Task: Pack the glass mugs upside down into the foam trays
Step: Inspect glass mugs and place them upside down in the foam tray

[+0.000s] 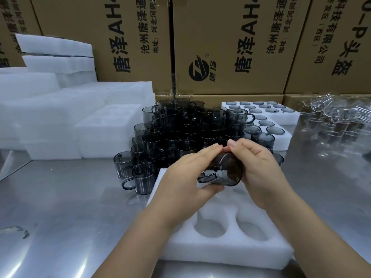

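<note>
Smoky grey glass mug [228, 173], tipped on its side with the handle low and to the left, held in the air over the far end of the near foam tray [220, 251]. Left hand [186, 175] curled round it from the left and beneath, fingers stretched across the top. Right hand [259, 169] wrapped on the right side, thumb on the upper wall. Fingertips of the two nearly meeting above the glass.

Round open pockets showing in the near end of that tray.

Just behind the hands, a heap of dark mugs [180, 129], upright and stacked several layers high, with a loose mug [143, 179] standing at its left foot. Behind and right of the heap, a second foam tray [289, 115] with grey mug bottoms showing in its pockets. Further right, a blurred cluster of clear glassware [333, 117]. Off to the left, stacks of white foam blocks [60, 109].

All on a shiny steel bench [70, 213], streaked with reflected light. Along the back, a wall of brown cardboard cartons [220, 37] printed with black Chinese characters.
</note>
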